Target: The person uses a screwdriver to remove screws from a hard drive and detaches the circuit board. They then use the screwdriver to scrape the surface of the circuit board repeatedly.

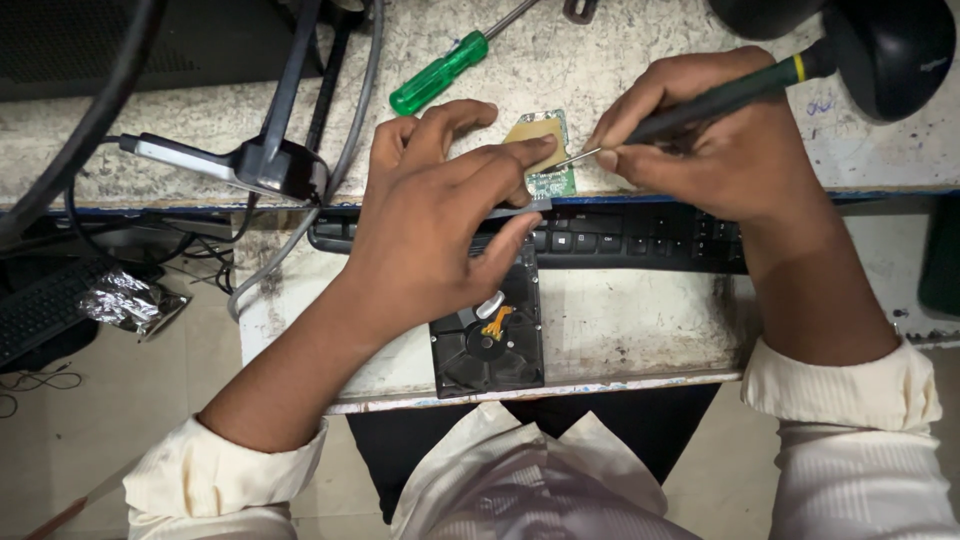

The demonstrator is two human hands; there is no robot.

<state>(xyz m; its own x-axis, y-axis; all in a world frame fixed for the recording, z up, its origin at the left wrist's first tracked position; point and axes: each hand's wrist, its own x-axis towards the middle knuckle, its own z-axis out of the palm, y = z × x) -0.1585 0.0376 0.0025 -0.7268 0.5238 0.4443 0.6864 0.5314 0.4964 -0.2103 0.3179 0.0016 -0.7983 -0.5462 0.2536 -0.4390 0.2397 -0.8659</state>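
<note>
Circuit board point(548, 160), small and green with a tan patch on top, at the front edge of the worn grey desktop point(600, 70), pinned flat under the left hand point(440, 215), fingers pressed down on it and thumb spread below; right hand point(725, 140) clamped on a dark screwdriver point(720, 100) with a yellow band, tip touching the board's right side; green-handled screwdriver point(440, 72) lying loose near the back edge; black mouse point(890, 50) at the back right corner; opened hard drive point(490, 335), black casing with platter and arm inside, on the lower pull-out shelf point(620, 330), just in front of a black keyboard point(620, 235); crumpled foil bag point(125, 300) down on the left; cables point(90, 130) draped over the left corner.
</note>
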